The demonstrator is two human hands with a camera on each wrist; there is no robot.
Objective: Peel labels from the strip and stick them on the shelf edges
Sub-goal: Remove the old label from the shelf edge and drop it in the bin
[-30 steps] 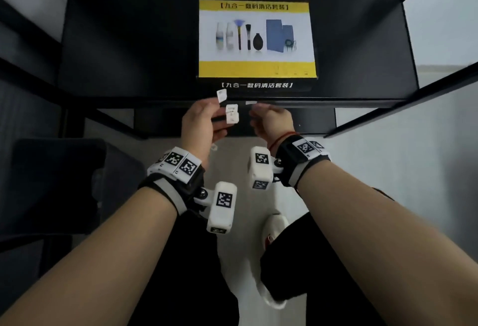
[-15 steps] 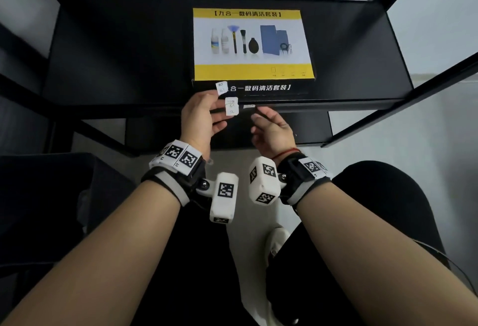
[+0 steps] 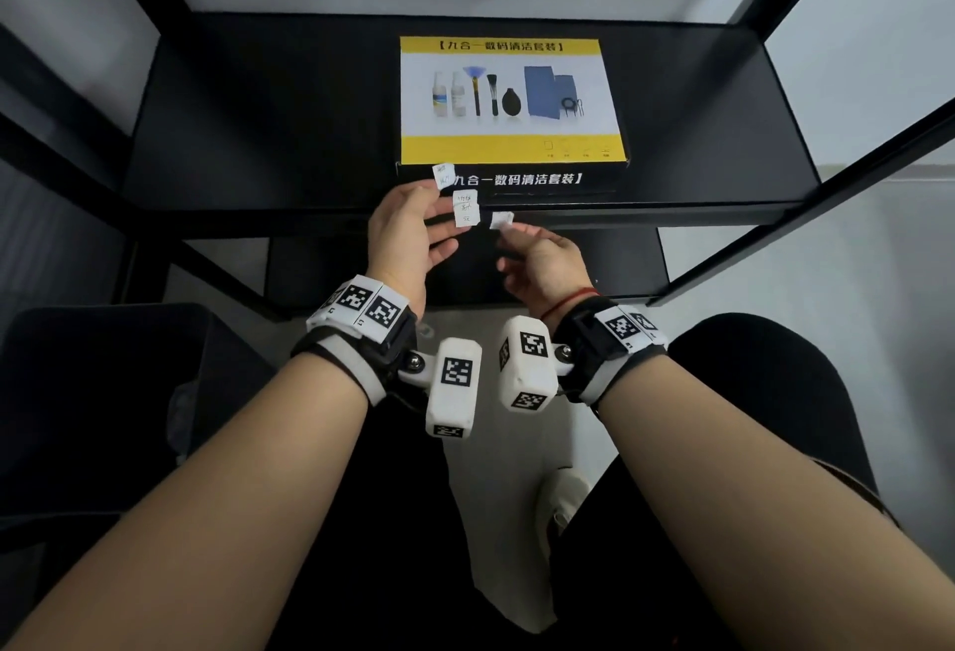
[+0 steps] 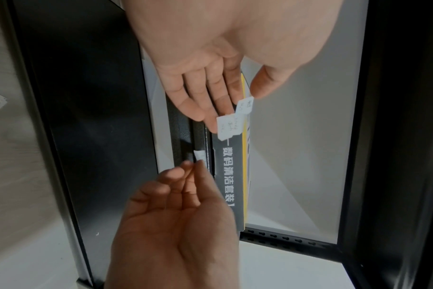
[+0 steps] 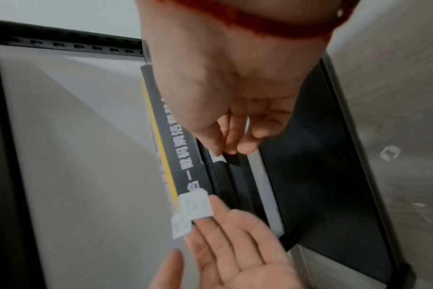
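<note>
My left hand (image 3: 413,232) is held up in front of the black shelf's front edge (image 3: 672,216) with straight, spread fingers. Two small white handwritten labels hang from its fingertips: one label (image 3: 443,175) (image 4: 245,105) at the top and a second label (image 3: 466,207) (image 4: 229,126) (image 5: 195,205) just below it. My right hand (image 3: 537,257) pinches a third small white label (image 3: 500,220) (image 4: 199,155) (image 5: 216,156) between thumb and forefinger, right at the shelf edge. I cannot tell whether that label touches the edge.
A yellow, white and black cleaning-kit box (image 3: 509,102) lies on the shelf just behind the hands. Black uprights and rails frame the shelf on both sides. A lower shelf board (image 3: 620,263) sits beneath. My knee (image 3: 775,418) and a dark seat (image 3: 103,392) are below.
Both hands have stayed at the shelf edge below the box. The left hand's fingers have spread a little wider, and the head view has tilted slightly.
</note>
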